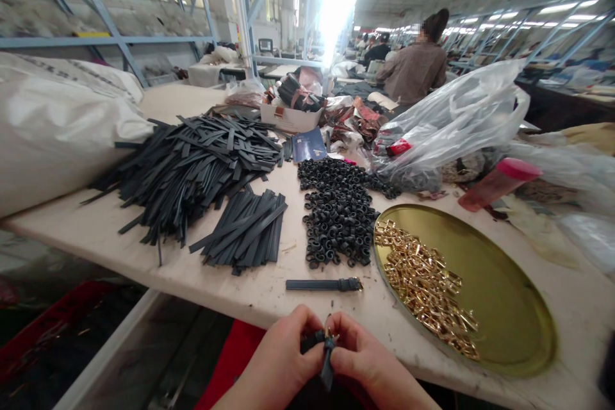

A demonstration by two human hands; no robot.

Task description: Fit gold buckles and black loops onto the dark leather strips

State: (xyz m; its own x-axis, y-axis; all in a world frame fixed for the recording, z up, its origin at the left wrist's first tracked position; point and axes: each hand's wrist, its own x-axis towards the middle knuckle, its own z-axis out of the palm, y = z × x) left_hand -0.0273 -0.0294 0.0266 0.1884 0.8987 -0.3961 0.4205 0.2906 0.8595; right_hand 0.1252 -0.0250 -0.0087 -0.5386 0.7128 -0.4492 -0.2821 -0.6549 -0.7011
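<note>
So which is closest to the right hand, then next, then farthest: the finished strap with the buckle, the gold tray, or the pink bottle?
1. Dark finished strap with gold buckle, just ahead of the right hand.
2. Round gold metal tray, off to the right.
3. Pink plastic bottle, beyond the tray.

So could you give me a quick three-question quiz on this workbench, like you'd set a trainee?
1. True or false: both hands pinch one dark strap with a gold buckle at its top.
2. What lies in the round gold tray? A) black loops B) gold buckles C) dark strips
3. Fill in: the finished strap lies on the table in front of the pile of black ____.

Key
1. True.
2. B: gold buckles lie heaped along the tray's left side.
3. Loops: the black loops.
</note>
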